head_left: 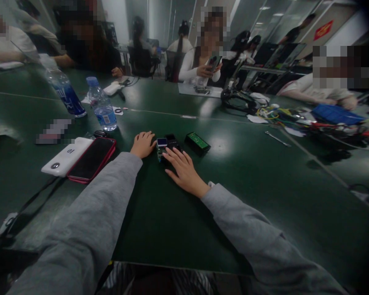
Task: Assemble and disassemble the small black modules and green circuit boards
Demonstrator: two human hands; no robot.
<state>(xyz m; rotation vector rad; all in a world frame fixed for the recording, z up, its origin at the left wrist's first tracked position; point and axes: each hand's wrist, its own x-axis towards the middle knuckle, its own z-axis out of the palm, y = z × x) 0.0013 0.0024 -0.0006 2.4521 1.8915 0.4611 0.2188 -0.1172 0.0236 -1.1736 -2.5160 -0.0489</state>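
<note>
My left hand [144, 144] lies on the green table [160, 229] with its fingers spread, just left of a small circuit board with a little screen [161, 142]. My right hand [183, 170] is stretched out over the lower part of that board and the near side of a black case [172, 141], partly hiding both. Whether its fingertips press on them I cannot tell. Right of the case, apart from both hands, sits a black box with a green circuit board [198, 141] in it.
Left of my arm lie a red-cased phone [92, 159] and a white power bank [68, 156]. Behind them stand a clear water bottle [103, 106] and a blue-labelled bottle [64, 92]. Tangled wires [295, 116] and a metal wrench [277, 138] lie at right. Several people sit around.
</note>
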